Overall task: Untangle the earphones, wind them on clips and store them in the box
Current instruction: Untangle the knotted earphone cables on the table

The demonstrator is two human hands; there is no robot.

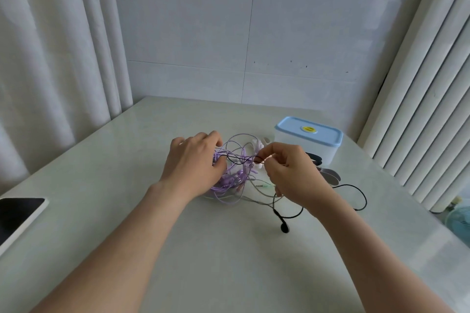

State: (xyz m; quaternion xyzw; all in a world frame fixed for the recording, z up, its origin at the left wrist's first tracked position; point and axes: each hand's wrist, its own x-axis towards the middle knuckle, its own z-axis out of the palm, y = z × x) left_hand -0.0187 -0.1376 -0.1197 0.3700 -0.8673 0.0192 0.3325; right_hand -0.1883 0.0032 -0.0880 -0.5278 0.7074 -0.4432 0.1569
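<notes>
The table (229, 262) has a smooth, glossy, pale surface. Around its middle, a little toward the far edge, lies the tangle of earphones (237, 175): thin soft purple cords (226, 189) in many loops, mixed with pale grey cords and one black cord (356, 189). The left hand (193, 162) rests on the left part of the tangle with its fingers curled into the purple cords and holds them. The right hand (292, 173) pinches the black cord narrowly between thumb and fingertips, above the tangle. This cord runs in a wide curve toward the right edge and ends in a rounded black earbud (284, 227) lying on the table. Near the far right corner stands the box (300, 143), rectangular with round corners, of milky plastic, closed with a light blue lid (297, 127); what is inside I cannot tell. Just in front of it lie flat oval clips (329, 175), dark and grey. At the left edge lies a tablet (17, 216) with a dark screen.
</notes>
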